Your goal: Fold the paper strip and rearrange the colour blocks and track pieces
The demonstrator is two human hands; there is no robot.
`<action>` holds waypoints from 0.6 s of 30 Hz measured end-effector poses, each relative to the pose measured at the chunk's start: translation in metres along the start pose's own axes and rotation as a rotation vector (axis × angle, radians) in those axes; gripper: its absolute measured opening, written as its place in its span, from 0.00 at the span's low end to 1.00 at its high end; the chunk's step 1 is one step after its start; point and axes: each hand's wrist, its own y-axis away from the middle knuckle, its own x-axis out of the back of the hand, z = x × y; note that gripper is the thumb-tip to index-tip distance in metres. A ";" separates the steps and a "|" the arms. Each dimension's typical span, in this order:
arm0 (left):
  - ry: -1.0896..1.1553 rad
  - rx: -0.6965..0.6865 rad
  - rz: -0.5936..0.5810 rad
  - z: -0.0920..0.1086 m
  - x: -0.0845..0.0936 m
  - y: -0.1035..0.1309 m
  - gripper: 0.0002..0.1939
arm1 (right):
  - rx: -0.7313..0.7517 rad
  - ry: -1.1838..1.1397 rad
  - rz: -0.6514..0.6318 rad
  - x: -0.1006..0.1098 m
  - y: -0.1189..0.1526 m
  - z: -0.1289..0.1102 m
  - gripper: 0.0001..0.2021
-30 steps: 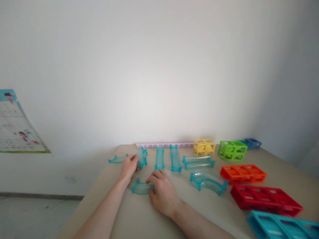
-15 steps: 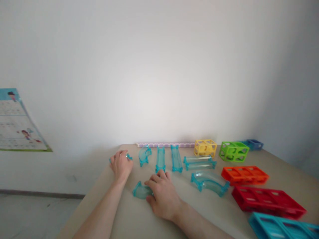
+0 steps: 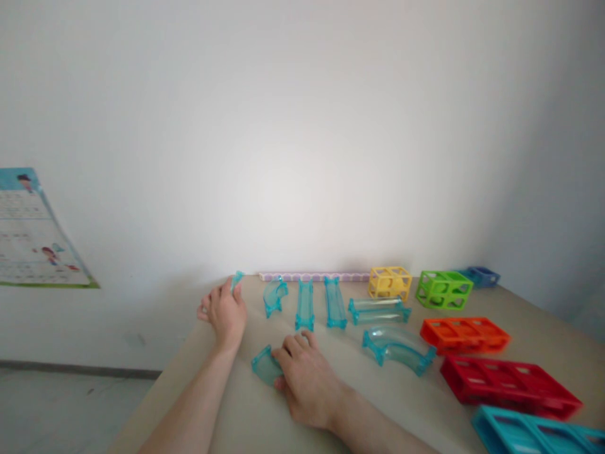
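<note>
At the table's far left corner, my left hand [image 3: 227, 313] is closed around a clear blue track piece [image 3: 237, 279], whose end shows above the fingers. My right hand [image 3: 307, 378] grips a curved clear blue track piece [image 3: 265, 366] low over the front of the table; its right part is hidden under the fingers. Beyond the hands lie a small curved track piece [image 3: 274, 296] and two straight track pieces, one on the left [image 3: 305, 304] and one on the right [image 3: 335, 302]. Further right are a sideways straight piece [image 3: 379, 310] and a larger curved piece [image 3: 399, 349].
A yellow frame block [image 3: 389, 283] and a green one [image 3: 444, 290] stand at the back right. Orange [image 3: 466, 334], red [image 3: 509, 386] and blue [image 3: 539, 430] frame blocks line the right side. A purple-white strip [image 3: 314, 277] runs along the wall.
My left hand has turned, and its track piece now points upward past the fingers. The piece under my right hand has rotated slightly. The other pieces stay put.
</note>
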 end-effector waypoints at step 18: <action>1.547 0.349 -0.261 0.022 0.013 -0.005 0.12 | -0.261 -0.371 0.363 -0.006 -0.007 0.002 0.10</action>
